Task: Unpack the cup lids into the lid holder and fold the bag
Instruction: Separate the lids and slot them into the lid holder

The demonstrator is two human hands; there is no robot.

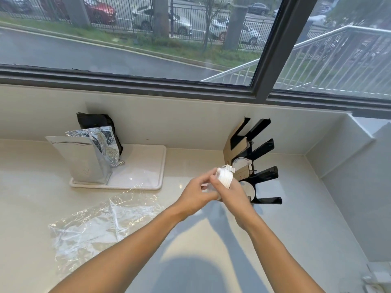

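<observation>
A stack of white cup lids (225, 176) is held on its side above the counter, just left of the black lid holder (260, 163). My right hand (230, 192) grips the stack from below. My left hand (200, 192) pinches at its near end, fingers against the lids. The holder stands at the right with black prongs and a cardboard-coloured side; white lids (240, 163) sit in its lower slots. The clear plastic bag (101, 220) lies flat and crumpled on the counter to the left, apart from both hands.
A white tray (146, 176) at the back left carries silver foil pouches (84, 159) and a black pouch (95, 122). A low wall and window run along the back. The counter ends at a step on the right.
</observation>
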